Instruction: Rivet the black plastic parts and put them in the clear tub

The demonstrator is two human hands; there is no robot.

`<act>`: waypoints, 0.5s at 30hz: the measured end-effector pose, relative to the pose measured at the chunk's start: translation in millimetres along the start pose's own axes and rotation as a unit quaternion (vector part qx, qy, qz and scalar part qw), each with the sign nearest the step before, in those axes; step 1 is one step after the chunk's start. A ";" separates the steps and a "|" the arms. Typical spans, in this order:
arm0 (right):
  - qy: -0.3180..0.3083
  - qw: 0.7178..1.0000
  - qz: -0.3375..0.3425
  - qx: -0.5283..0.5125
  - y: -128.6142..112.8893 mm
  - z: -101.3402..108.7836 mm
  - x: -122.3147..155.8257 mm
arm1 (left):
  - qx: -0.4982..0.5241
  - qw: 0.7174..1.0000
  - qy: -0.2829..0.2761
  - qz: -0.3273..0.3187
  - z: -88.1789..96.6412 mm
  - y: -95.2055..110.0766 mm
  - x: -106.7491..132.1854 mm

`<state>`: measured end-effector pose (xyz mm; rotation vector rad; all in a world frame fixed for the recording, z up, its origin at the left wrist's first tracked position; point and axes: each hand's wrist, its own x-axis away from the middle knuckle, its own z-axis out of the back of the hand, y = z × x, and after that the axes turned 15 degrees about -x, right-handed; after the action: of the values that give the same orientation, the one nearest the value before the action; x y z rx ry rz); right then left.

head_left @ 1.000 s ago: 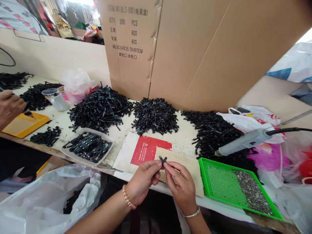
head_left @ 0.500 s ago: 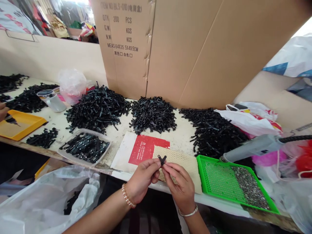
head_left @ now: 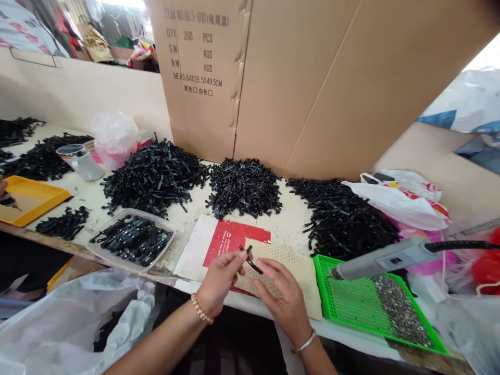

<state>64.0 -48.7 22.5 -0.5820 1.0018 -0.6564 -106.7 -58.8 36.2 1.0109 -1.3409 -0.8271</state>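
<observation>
My left hand (head_left: 220, 278) pinches black strips (head_left: 254, 267) between thumb and fingertips. They seem to be two short pieces, crossed or joined, one slanting down to the right; how they are joined is too small to tell. My right hand (head_left: 284, 294) is just to the right, its thumb and fingers apart. Its fingertips are at the lower end of the slanting strip, and whether they touch it I cannot tell. Both hands are over a beige, dimpled mat (head_left: 297, 271) lying partly on a red and white sheet (head_left: 226, 242).
Heaps of black strips (head_left: 244, 187) line the back, before a cardboard sheet (head_left: 304, 88). A clear tub (head_left: 172, 237) of strips stands left. At right, a grey electric screwdriver (head_left: 386, 258) lies across a green tray (head_left: 326, 291) holding small metal parts. A co-worker's hand shows far left.
My right thumb and fingers have parted from the strips and spread. My left hand has moved slightly left with the strips, which are now turned. The electric screwdriver appears shifted left.
</observation>
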 end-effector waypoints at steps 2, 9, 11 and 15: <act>-0.008 0.999 -0.039 -0.006 16.0 6.1 -24.8 | -0.037 0.999 0.035 -0.019 14.6 2.6 -7.3; -0.145 0.946 -0.214 0.196 108.5 -18.3 -122.3 | -0.120 0.990 0.057 -0.042 53.1 -0.5 -10.0; -0.156 0.937 -0.213 0.228 122.3 -28.3 -132.0 | -0.127 0.990 0.041 -0.036 57.5 -5.1 -9.9; -0.178 0.916 -0.220 0.284 128.5 -35.6 -135.2 | -0.127 0.992 0.021 -0.019 62.4 -9.9 -19.3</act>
<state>9.7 130.9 -6.9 -0.3856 0.2986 -1.1431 -169.5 -51.2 17.1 0.8515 -1.1495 -0.9733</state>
